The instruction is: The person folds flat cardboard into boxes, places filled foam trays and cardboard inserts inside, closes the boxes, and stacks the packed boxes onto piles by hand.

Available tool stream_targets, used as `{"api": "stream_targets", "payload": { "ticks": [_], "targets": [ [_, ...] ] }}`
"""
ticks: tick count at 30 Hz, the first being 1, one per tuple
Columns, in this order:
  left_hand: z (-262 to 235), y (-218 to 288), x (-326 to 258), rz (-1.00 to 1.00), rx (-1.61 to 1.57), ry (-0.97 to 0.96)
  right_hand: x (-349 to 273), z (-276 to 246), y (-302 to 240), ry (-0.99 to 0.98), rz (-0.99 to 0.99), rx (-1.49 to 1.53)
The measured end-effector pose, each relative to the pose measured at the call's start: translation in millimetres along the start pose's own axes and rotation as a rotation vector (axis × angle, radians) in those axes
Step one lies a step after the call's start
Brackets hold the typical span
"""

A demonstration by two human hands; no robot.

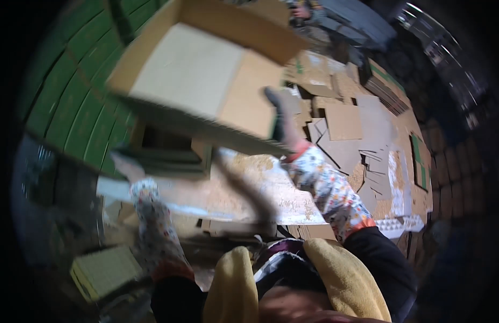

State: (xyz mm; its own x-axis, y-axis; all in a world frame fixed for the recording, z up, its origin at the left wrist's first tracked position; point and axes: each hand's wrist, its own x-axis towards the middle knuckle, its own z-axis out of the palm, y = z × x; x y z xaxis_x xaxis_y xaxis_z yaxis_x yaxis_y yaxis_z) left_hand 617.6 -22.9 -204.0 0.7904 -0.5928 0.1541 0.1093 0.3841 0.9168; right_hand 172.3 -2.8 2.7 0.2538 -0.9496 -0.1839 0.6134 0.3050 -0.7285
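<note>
Box (pixel 206 81) is, in the head view, up in front of the person, tilted, with its open side showing the pale inside. The right hand (pixel 284 123) is clamped on its right end. The left hand (pixel 129 166) is at the left side of a lower green frame (pixel 171 164); whether it grips, I cannot tell. Flat cardboard (pixel 343 121) lies on the desk (pixel 249 185), and green cartons (pixel 77 107) stand stacked at left.

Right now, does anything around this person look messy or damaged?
Yes: loose cardboard pieces on the right overlap at mixed angles, unlike the tidy rows of green boxes at left. The pale work surface in front looks patchy, perhaps worn. The open cardboard box in the right hand shows no obvious damage, though blurred.
</note>
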Motion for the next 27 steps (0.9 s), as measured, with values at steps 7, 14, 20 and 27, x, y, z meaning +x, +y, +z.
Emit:
{"api": "stream_targets", "payload": {
  "ticks": [7,14,20,27],
  "targets": [
    [104.9,37.8,-51.6,-0.117,0.086,0.303,120.7,41.3,93.7,0.234,-0.135,-0.368],
    [64.1,6.2,-98.5,0.084,0.461,0.273,-67.7,-148.6,68.6,0.307,-0.241,-1.249],
    [27.4,-82.3,-326.3,-0.113,0.886,-0.306,-331.1,-422.6,54.5,1.088,0.273,-1.597],
    [299.0,-45.4,-592.4,-0.254,0.4,-0.992,-335.4,-606.2,-60.9,0.897,0.088,-1.736]
  ]
}}
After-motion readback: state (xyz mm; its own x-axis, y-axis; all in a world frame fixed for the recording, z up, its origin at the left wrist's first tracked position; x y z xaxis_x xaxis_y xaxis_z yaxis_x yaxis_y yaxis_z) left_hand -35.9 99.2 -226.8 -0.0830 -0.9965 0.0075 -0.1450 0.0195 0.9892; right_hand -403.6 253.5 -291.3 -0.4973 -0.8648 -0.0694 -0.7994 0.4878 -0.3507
